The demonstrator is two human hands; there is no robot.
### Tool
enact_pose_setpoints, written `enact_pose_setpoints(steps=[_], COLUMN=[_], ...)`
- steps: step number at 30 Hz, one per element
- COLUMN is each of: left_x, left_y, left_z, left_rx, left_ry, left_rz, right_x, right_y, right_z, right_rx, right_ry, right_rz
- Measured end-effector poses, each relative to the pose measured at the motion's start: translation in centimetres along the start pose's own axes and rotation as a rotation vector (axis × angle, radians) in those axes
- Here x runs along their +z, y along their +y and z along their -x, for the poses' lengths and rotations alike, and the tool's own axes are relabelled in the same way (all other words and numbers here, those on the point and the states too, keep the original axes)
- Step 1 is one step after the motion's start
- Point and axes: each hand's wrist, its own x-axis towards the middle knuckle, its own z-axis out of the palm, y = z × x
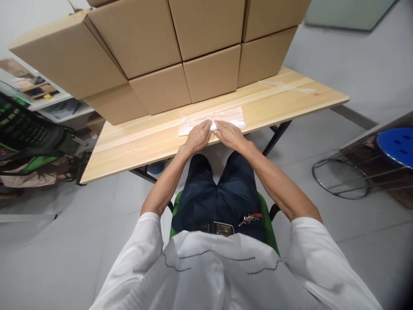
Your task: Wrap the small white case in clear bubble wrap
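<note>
A flat, crinkled clear plastic sheet lies across the wooden table near its front edge. At its near side, a small white rolled bundle shows between my two hands; what it is made of is hard to tell. My left hand grips the bundle's left end, fingers bent together and thumb toward the middle. From the other side, my right hand holds the right end, its fingers pressed close over the sheet. Fingertips of both hands nearly meet. My palms hide most of the bundle.
Cardboard boxes stand stacked along the back of the wooden table. A strip of clear film lies on its right part. A blue stool stands at the right, a green and black chair at the left by shelves.
</note>
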Motion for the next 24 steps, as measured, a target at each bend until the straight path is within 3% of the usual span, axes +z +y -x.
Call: enact_pose_setpoints(steps=[7, 20, 24], left_x=[-0.5, -0.8, -0.9], left_y=[1.0, 1.1, 0.8], left_z=[0.2, 0.0, -0.2], left_rx=[-0.050, -0.082, -0.071], left_ry=[-0.013, -0.037, -0.062], left_rz=[-0.042, -0.053, -0.057], right_x=[-1.0, -1.9, -2.7], right_y=[1.1, 6.1, 6.4], right_z=[0.5, 3.1, 3.9], right_rx=[0.032, 0.162, 0.216], right_ry=[-0.071, 0.002, -0.013], right_rz=[0.072, 0.124, 0.133])
